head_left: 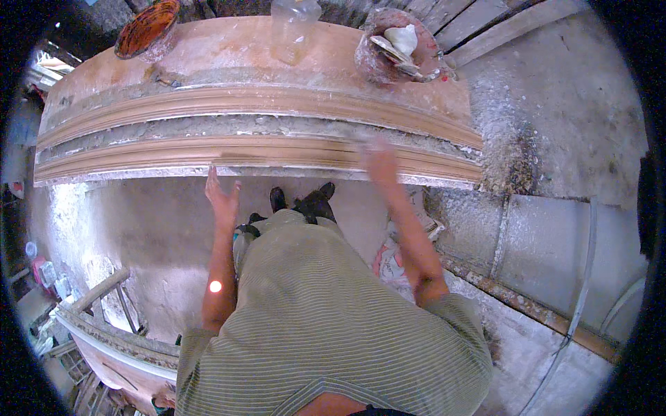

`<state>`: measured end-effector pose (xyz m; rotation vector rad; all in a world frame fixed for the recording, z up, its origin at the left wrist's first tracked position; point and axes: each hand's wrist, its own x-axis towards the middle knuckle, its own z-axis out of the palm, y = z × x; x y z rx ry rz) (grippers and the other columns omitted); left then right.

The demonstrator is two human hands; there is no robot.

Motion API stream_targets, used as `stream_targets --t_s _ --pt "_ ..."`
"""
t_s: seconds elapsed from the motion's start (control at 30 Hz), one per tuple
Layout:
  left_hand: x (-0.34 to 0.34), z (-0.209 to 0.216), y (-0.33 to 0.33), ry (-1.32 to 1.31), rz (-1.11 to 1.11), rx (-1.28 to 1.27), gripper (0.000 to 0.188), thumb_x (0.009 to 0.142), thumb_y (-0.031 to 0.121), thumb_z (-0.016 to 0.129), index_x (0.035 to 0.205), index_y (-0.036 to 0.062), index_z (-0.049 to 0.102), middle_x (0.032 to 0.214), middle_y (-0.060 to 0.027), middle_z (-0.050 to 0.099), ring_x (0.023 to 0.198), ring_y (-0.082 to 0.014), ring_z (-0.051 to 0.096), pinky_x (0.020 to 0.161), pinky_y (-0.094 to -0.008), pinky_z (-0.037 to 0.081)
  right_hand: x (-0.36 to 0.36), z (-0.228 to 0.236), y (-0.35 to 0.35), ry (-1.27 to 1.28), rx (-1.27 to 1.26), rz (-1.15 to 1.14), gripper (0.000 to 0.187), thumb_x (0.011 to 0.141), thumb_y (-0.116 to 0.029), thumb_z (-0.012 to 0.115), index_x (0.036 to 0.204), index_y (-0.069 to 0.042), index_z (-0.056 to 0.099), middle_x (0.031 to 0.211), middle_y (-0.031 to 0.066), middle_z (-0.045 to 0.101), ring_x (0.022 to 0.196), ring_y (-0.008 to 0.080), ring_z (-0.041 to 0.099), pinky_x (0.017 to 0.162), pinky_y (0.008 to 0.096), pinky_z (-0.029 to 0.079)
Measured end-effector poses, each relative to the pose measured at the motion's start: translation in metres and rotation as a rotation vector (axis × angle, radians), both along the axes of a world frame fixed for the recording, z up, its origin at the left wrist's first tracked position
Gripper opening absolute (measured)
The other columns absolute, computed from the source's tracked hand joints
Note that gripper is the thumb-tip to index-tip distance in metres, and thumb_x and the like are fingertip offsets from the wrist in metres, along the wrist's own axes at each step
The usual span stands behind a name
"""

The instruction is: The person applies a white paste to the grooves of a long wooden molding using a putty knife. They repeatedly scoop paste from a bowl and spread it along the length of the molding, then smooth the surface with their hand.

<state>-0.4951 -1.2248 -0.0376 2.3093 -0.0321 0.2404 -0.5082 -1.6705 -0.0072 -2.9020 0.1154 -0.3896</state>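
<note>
Two long tan molding strips with ribbed profiles lie along the workbench: a far strip (257,99) and a near strip (277,151). A rough grey band runs between them, with white, plaster-like residue along the edges. My left hand (223,200) is by the bench's front edge, just short of the near strip, fingers stretched out and holding nothing visible. Over the right part of the near strip is my right hand (381,165), smeared by motion. Whether it holds anything or touches the strip cannot be made out.
Along the bench's far side stand an orange-brown bowl (146,31), a clear plastic container (295,28) and a whitish bucket (371,52) holding a white lump and flat pieces. Planks (499,31) lie beyond at right. A wooden frame (104,291) stands at lower left.
</note>
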Motion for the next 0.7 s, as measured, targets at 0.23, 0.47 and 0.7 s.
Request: stream_targets --t_s 0.23,0.47,0.7 --pt "0.007 -0.013 -0.005 0.141 -0.035 0.213 0.091 0.080 0.034 0.072 0.148 -0.0029 0.024 0.152 -0.0270 0.026 0.142 -0.0439 0.019 0.116 -0.0517 0.016 0.055 0.047 0.192 0.158 0.249 0.393 0.025 0.088 -0.021 0.055 0.105 -0.005 0.066 0.102 0.0202 0.065 0.096 0.0388 0.061 0.088 0.0512 0.047" --pt "0.006 0.006 -0.007 0.238 -0.071 0.312 0.088 0.080 0.036 0.071 0.147 -0.0019 0.028 0.152 -0.0283 0.025 0.142 -0.0454 0.020 0.115 -0.0530 0.018 -0.004 0.067 -0.081 0.389 -0.333 -0.063 0.024 0.079 -0.023 0.066 0.095 -0.005 0.071 0.091 0.0167 0.069 0.079 0.0372 0.065 0.075 0.0463 0.052" --pt "0.009 -0.028 0.011 0.105 -0.116 0.348 0.087 0.082 0.039 0.071 0.149 0.0018 0.029 0.154 -0.0224 0.027 0.142 -0.0439 0.021 0.114 -0.0530 0.020 0.023 0.078 0.075 -0.015 0.259 0.175 0.030 0.086 -0.032 0.062 0.101 -0.008 0.070 0.099 0.0171 0.067 0.088 0.0347 0.063 0.082 0.0465 0.050"
